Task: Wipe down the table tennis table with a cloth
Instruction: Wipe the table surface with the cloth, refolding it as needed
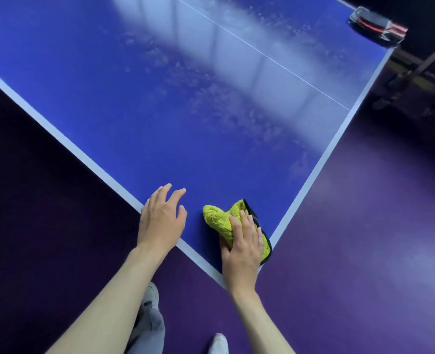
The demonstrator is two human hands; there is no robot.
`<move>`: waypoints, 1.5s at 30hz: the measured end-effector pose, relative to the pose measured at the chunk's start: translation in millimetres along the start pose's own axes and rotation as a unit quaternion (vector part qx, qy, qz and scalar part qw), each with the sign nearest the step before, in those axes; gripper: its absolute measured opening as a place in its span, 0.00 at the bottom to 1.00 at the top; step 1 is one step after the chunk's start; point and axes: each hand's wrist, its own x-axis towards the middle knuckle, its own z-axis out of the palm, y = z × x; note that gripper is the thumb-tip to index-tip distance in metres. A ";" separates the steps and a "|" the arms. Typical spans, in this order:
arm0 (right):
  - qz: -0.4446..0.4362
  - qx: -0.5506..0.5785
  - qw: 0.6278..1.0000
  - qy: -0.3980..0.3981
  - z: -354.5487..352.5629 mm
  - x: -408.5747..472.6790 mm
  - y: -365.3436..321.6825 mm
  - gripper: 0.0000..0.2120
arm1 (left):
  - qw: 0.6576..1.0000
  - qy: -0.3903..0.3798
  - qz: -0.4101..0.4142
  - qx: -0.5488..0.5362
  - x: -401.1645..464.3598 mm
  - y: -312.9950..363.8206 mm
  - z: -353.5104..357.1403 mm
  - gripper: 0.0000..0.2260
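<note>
Bench (175,103): blue table tennis top, white-edged; pale smears across the middle; near corner at lower right
Left hand (161,221): grip open; fingers relaxed, resting at the near edge
Right hand (243,245): fingers flat, pressing the cloth
Cloth (220,218): yellow-green, bunched; by that corner; long axis along the near edge

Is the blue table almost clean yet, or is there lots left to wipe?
Lots left. The right hand presses the green cloth on the near corner of the table, and the blue around it looks clean. The left hand rests on the table edge. Farther out, pale smudges cross the middle and spread along the white line, so that part looks unwiped.
</note>
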 end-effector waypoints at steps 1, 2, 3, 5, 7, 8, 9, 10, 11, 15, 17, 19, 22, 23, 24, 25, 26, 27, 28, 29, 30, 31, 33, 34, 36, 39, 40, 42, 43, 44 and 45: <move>-0.017 0.003 1.000 -0.009 -1.3 -17.4 -3.2 0.38 | 1.000 0.002 -0.008 0.004 -12.6 -1.4 1.7 0.21; -0.035 0.008 0.999 -0.020 -3.5 -32.5 -5.1 0.38 | 1.000 0.004 -0.017 0.006 -24.2 -0.6 3.0 0.21; -0.053 0.012 0.998 -0.031 -5.0 -43.8 -6.2 0.37 | 1.000 0.007 -0.027 0.009 -33.8 1.0 3.5 0.21; -0.080 0.015 0.996 -0.046 -7.8 -58.0 -3.0 0.33 | 0.999 0.003 -0.037 0.016 -51.1 6.4 6.0 0.21; -0.110 0.010 0.992 -0.064 -13.4 -59.9 5.5 0.28 | 0.999 0.001 -0.044 0.021 -65.7 12.7 9.0 0.21; -0.129 0.004 0.989 -0.073 -16.0 -55.3 11.0 0.26 | 0.999 0.002 -0.048 0.024 -70.7 15.1 10.0 0.22; -0.151 -0.002 0.985 -0.078 -17.7 -47.4 17.2 0.25 | 0.998 0.002 -0.049 0.025 -73.3 17.3 10.6 0.22; -0.172 -0.010 0.981 -0.083 -19.2 -38.9 23.6 0.25 | 0.998 0.002 -0.052 0.028 -74.9 18.6 11.6 0.22; -0.188 -0.016 0.978 -0.090 -20.7 -31.0 29.4 0.26 | 0.998 0.003 -0.055 0.030 -75.7 19.4 12.7 0.22; -0.163 -0.016 0.985 -0.061 -23.0 24.0 48.6 0.30 | 0.998 0.016 -0.053 0.025 -64.1 17.5 17.2 0.22; -0.112 -0.006 0.993 -0.035 -21.8 67.2 60.2 0.29 | 0.998 0.019 -0.051 0.017 -53.1 14.4 16.7 0.22; -0.064 0.009 0.998 -0.013 -20.1 114.5 72.5 0.28 | 0.999 0.022 -0.044 0.014 -39.8 8.6 15.3 0.22; -0.031 -0.003 0.999 0.015 -14.0 188.8 88.9 0.29 | 0.999 0.039 -0.029 0.014 -14.6 -4.0 10.2 0.21; -0.024 -0.012 0.999 0.027 -10.2 217.2 93.2 0.29 | 0.999 0.047 -0.024 0.014 -4.5 -9.2 7.7 0.21; -0.016 -0.021 0.999 0.039 -7.0 245.8 96.2 0.27 | 0.998 0.053 -0.021 0.011 5.8 -14.9 4.9 0.21; -0.004 -0.029 0.998 0.050 -4.1 272.8 97.2 0.25 | 0.998 0.059 -0.021 0.007 15.9 -21.2 2.2 0.21; 0.011 -0.033 0.998 0.060 -1.7 295.2 97.1 0.25 | 0.998 0.062 -0.022 0.002 24.7 -27.4 -0.1 0.21; 0.032 -0.033 0.997 0.068 1.1 312.9 96.6 0.25 | 0.998 0.064 -0.024 -0.003 32.5 -33.6 -2.6 0.21; 0.057 -0.027 0.995 0.078 3.8 324.1 94.4 0.25 | 0.998 0.065 -0.026 -0.008 39.1 -40.3 -5.6 0.21; 0.083 -0.020 0.992 0.089 6.1 328.0 89.1 0.25 | 0.997 0.066 -0.025 -0.012 45.3 -46.9 -9.1 0.21; 0.102 -0.010 0.990 0.098 9.1 325.2 79.8 0.26 | 0.997 0.067 -0.026 -0.018 51.2 -53.7 -13.6 0.20; 0.106 -0.001 0.989 0.099 12.9 316.7 66.4 0.26 | 0.997 0.068 -0.030 -0.025 56.0 -59.8 -19.0 0.20; 0.060 0.006 0.996 0.073 24.7 283.3 33.7 0.26 | 0.996 0.074 -0.039 -0.041 63.2 -70.3 -30.3 0.20; 0.019 0.010 0.998 0.056 31.1 260.8 16.2 0.26 | 0.995 0.079 -0.042 -0.049 66.4 -74.2 -36.0 0.19; -0.066 0.026 0.997 0.013 43.2 206.3 -19.0 0.26 | 0.993 0.091 -0.040 -0.062 73.0 -78.6 -47.5 0.19; -0.211 0.044 0.974 -0.072 57.7 122.3 -72.5 0.25 | 0.991 0.108 -0.027 -0.069 86.1 -79.4 -60.7 0.19; -0.256 0.040 0.960 -0.105 62.5 100.9 -86.9 0.25 | 0.992 0.109 -0.022 -0.067 90.7 -78.9 -63.3 0.19; -0.329 0.023 0.932 -0.150 69.5 73.1 -104.5 0.23 | 0.992 0.106 -0.019 -0.060 95.0 -78.1 -66.5 0.19; -0.356 0.016 0.919 -0.168 71.1 69.3 -106.0 0.23 | 0.993 0.104 -0.023 -0.058 95.9 -78.2 -66.8 0.18; -0.379 0.010 0.907 -0.183 71.0 73.3 -103.6 0.23 | 0.993 0.103 -0.028 -0.057 97.1 -78.3 -66.3 0.18; -0.400 0.003 0.896 -0.191 70.0 83.0 -98.5 0.23 | 0.993 0.101 -0.034 -0.056 98.9 -78.3 -65.0 0.18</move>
